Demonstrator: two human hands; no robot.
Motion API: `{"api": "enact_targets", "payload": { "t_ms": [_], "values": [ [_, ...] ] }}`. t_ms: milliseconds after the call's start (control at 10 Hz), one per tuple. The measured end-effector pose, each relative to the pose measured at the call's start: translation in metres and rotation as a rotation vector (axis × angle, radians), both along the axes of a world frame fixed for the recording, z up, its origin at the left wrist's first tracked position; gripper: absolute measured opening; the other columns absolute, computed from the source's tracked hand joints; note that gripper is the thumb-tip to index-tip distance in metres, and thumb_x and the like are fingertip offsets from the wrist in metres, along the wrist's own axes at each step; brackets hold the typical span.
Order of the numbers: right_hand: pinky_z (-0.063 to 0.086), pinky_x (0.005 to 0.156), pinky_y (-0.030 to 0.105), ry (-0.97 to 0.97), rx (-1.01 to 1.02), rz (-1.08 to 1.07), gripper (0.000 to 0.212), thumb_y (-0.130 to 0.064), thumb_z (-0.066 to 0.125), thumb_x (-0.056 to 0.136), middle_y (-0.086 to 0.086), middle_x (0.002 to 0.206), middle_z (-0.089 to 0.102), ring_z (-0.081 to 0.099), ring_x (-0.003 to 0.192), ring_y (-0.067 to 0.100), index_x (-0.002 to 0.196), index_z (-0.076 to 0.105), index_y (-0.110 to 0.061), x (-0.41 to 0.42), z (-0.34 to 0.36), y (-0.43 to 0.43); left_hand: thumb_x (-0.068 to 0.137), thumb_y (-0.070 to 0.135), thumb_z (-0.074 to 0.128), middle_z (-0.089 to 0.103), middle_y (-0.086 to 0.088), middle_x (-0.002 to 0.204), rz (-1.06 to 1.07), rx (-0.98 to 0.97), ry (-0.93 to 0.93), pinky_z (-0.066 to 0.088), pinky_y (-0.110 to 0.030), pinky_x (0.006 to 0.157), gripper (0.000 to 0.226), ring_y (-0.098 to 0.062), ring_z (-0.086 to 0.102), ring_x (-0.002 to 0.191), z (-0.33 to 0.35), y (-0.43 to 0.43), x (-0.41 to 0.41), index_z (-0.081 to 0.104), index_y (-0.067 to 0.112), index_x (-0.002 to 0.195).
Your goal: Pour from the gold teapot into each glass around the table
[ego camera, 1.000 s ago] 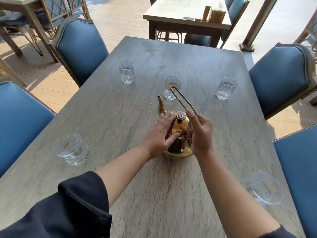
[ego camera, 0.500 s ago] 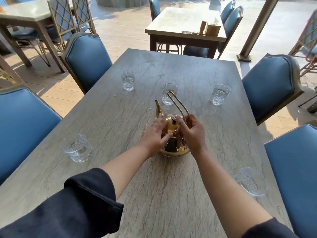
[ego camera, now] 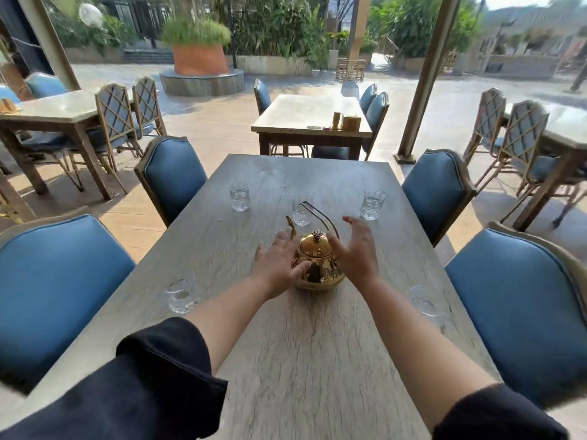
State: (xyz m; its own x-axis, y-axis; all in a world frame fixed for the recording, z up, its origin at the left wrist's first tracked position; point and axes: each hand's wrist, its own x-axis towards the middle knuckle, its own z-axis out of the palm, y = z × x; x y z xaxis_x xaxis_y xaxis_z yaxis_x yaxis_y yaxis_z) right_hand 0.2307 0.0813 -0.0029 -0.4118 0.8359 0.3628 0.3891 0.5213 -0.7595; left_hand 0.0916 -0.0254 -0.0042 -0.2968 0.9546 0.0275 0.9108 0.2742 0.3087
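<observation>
The gold teapot [ego camera: 319, 265] stood upright on the grey table [ego camera: 305, 360], roughly at its middle, with five glasses spread around it. Its spout [ego camera: 291, 224] pointed away from the person and slightly left, toward the middle far glass [ego camera: 301, 210], so the spout-to-back axis ran along the table's length; the tall loop handle [ego camera: 320, 215] leaned the same way. The left hand [ego camera: 278, 265] lay against the pot's left flank, fingers spread and flat, gripping nothing, probably steadying it. The right hand [ego camera: 357, 249] hovered just right of the pot, fingers loose and splayed, off the handle. Further out from the pot stood the far left glass [ego camera: 239, 196], far right glass [ego camera: 372, 205], near left glass [ego camera: 181, 293] and near right glass [ego camera: 427, 304].
</observation>
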Motion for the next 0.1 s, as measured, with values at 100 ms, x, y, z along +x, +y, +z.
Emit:
{"api": "enact_targets", "payload": {
  "t_ms": [100],
  "values": [
    [0.026,0.095,0.023,-0.037,0.077,0.002,0.051,-0.034,0.057,0.091,0.013,0.138,0.047,0.041,0.130,0.026,0.133,0.045,-0.007,0.0056,0.0273,-0.0268,0.094,0.052,0.030,-0.008,0.002,0.157,-0.072,0.032,0.113,-0.005,-0.049,0.112,0.068,-0.016,-0.007,0.144,0.0330,-0.0203,0.0077,0.000,0.024,0.148]
  ]
}}
